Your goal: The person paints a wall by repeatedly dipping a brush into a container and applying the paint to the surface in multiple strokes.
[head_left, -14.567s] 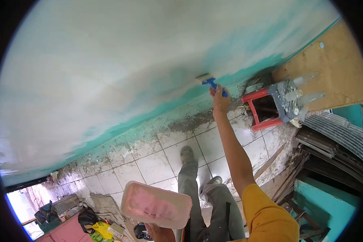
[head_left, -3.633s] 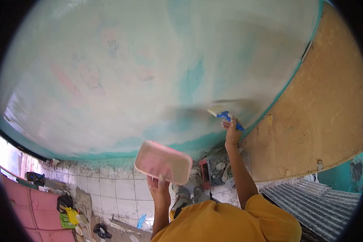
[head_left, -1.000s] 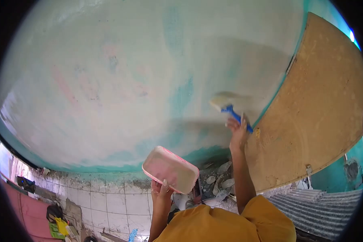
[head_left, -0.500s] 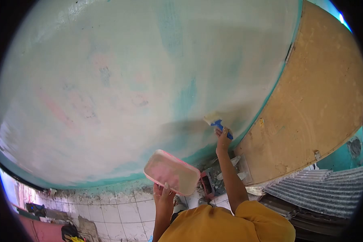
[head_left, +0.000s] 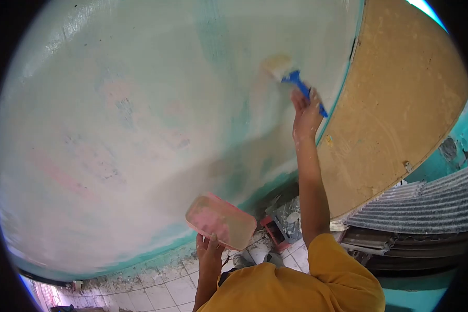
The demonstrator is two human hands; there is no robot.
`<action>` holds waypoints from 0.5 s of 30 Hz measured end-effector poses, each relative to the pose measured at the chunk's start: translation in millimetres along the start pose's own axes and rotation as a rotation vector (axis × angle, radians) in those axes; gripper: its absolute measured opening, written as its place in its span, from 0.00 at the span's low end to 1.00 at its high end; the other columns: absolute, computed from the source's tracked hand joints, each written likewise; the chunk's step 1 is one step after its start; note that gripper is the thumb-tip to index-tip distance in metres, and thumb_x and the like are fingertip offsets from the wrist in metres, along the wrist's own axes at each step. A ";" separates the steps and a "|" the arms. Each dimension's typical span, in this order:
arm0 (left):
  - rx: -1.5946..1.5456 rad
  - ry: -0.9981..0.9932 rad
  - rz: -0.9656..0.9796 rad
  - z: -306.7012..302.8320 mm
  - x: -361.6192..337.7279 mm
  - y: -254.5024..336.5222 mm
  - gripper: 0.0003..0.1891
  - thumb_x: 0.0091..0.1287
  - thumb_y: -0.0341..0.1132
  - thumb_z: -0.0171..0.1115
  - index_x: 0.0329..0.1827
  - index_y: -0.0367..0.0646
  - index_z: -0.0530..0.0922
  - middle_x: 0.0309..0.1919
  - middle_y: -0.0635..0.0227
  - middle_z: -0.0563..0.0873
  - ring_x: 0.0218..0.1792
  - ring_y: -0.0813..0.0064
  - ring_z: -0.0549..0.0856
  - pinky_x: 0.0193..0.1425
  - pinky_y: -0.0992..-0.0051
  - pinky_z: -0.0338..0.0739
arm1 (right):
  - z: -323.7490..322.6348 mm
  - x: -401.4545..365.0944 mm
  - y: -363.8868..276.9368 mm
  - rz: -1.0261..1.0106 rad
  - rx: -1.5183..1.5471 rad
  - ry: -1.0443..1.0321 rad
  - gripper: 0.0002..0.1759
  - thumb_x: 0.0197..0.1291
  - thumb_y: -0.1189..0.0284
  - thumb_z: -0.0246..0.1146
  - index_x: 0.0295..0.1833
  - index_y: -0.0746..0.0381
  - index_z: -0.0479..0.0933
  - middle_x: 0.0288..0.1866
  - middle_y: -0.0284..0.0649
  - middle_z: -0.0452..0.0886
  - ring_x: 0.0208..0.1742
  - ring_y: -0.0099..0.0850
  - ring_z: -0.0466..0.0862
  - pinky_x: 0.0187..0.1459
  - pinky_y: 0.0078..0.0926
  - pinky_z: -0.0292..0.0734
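Observation:
My right hand (head_left: 308,115) is closed round the blue handle of a paintbrush (head_left: 294,77). The brush's wide pale bristles are against or very near the wall (head_left: 156,104), which is streaked with whitish paint over turquoise, plus some pink patches. Low in front of my body, my left hand (head_left: 210,255) grips the near edge of a pink rectangular tray (head_left: 239,231). Whitish and pink paint coats the inside of this tray. Part of the left hand's fingers is hidden beneath it.
A tan wooden panel (head_left: 400,104) stands right of the painted wall. Corrugated sheets (head_left: 421,208) are stacked at the lower right. A pinkish-red frame-like object (head_left: 275,232) lies on the dirty white tile floor (head_left: 161,296) near my feet.
The brush in my right hand has moved well up the wall and slightly right. My left hand keeps the tray at nearly the same place. The camera view has shifted a little.

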State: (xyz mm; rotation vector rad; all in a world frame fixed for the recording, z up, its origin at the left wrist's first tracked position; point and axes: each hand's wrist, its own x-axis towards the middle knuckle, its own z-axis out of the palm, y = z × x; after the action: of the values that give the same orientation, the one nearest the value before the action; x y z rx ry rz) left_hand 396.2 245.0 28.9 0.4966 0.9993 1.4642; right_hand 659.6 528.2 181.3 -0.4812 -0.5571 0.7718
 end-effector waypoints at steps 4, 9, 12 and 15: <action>0.057 0.001 -0.029 -12.7 5.3 13.6 0.38 0.69 0.40 0.64 0.74 0.39 0.51 0.65 0.52 0.69 0.65 0.53 0.75 0.64 0.52 0.76 | -127.9 -50.7 101.1 0.169 -0.142 0.264 0.19 0.73 0.63 0.54 0.55 0.70 0.75 0.47 0.47 0.83 0.43 0.33 0.86 0.48 0.30 0.83; 0.086 -0.059 -0.038 -33.0 13.9 21.2 0.35 0.71 0.40 0.62 0.73 0.40 0.52 0.64 0.53 0.71 0.65 0.54 0.75 0.65 0.52 0.76 | -210.1 -92.8 139.0 0.340 -0.416 0.261 0.18 0.72 0.65 0.52 0.53 0.70 0.76 0.41 0.45 0.85 0.38 0.33 0.87 0.40 0.28 0.84; 0.077 -0.071 -0.043 -36.9 17.8 25.2 0.34 0.71 0.39 0.61 0.73 0.40 0.53 0.64 0.53 0.71 0.65 0.54 0.75 0.65 0.53 0.76 | -168.7 -70.7 117.9 0.157 -0.642 0.187 0.17 0.70 0.67 0.52 0.41 0.71 0.80 0.31 0.44 0.84 0.27 0.31 0.84 0.34 0.26 0.82; 0.088 -0.051 -0.053 -44.3 18.5 25.4 0.33 0.71 0.39 0.61 0.72 0.40 0.54 0.64 0.54 0.72 0.64 0.55 0.76 0.64 0.54 0.77 | -74.0 -35.9 57.0 -0.017 -0.626 0.101 0.17 0.70 0.68 0.53 0.39 0.71 0.79 0.30 0.43 0.83 0.27 0.30 0.84 0.32 0.26 0.80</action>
State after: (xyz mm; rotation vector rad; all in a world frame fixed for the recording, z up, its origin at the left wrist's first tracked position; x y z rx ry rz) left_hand 343.0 252.7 21.1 0.5649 1.0323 1.3586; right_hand 655.6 522.0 81.5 -1.0849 -0.7060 0.5422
